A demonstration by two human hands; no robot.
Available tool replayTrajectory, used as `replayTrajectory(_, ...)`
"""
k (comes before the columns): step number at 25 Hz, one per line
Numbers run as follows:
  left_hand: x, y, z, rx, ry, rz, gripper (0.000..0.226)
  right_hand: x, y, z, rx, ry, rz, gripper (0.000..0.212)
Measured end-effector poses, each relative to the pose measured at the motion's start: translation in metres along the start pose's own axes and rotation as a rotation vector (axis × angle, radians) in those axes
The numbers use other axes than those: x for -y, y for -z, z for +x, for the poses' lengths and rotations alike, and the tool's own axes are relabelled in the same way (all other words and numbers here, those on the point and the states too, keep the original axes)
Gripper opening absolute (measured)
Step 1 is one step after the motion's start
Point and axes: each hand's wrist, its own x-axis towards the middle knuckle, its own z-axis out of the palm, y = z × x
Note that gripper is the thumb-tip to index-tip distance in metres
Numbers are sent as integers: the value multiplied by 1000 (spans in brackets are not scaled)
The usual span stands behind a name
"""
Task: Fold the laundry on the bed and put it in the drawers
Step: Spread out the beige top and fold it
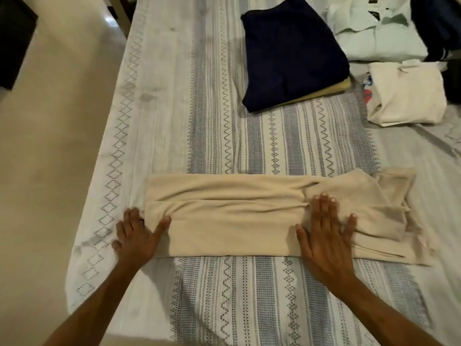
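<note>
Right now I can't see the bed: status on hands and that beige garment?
Left hand grips beige garment's left end. Right hand flat, pressing its right part. Garment folded into long strip, unfinished. Navy stack lies beyond, clear.

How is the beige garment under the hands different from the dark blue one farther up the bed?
The beige garment is a long strip, half folded, with both hands on it. The dark blue garment is a compact folded block, untouched, resting on a yellow piece. Both lie on the patterned bedsheet.

Patterned bed under beige garment, folded piles.
</note>
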Motion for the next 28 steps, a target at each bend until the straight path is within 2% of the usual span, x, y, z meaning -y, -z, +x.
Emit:
replayTrajectory(2, 8, 12, 15, -66, -37, -5, 108, 32, 3, 8, -32, 206, -13, 77)
replayTrajectory(5, -7, 23, 25, 32, -94, -296, 95, 88, -8, 27, 36, 332, 40, 76)
replayTrajectory(7, -20, 28, 30, 142, -14, -475, 98, 123, -22, 41, 115, 344, 53, 74)
replayTrajectory(9, -30, 31, 34, 178, 72, -551, 100, 144, -33, 50, 172, 289, 28, 74)
replayTrajectory(11, -40, 34, 32, 143, 45, -529, 78, 150, -38, 54, 187, 228, 47, 72)
replayTrajectory(13, -57, 48, 16, 78, -65, -596, 52, 148, -34, 53, 189, 229, 190, 68)
replayTrajectory(15, -86, 63, -13, 5, -221, -610, 39, 146, -16, 55, 252, 87, 643, 60)
replayTrajectory(17, -128, 68, -48, -20, -404, -533, 35, 143, 21, 57, 270, -286, 1214, 42)
replayTrajectory(19, -185, 59, -88, 84, -547, -507, 32, 125, 45, 62, 297, -636, 1665, 37)
replayTrajectory(20, -213, 49, -108, 202, -575, -500, 34, 110, 54, 65, 338, -784, 1798, 46)
replayTrajectory(22, -254, 25, -136, 465, -498, -488, 52, 74, 58, 67, 409, -983, 1939, 61)
replayTrajectory(23, -263, 10, -141, 476, -473, -457, 56, 56, 61, 66, 466, -1010, 1998, 65)
replayTrajectory(26, -239, -21, -119, 141, -430, -404, 31, 16, 57, 64, 632, -931, 1945, 66)
replayTrajectory(28, -200, -34, -99, -26, -322, -447, 32, 10, 52, 64, 614, -841, 1799, 48)
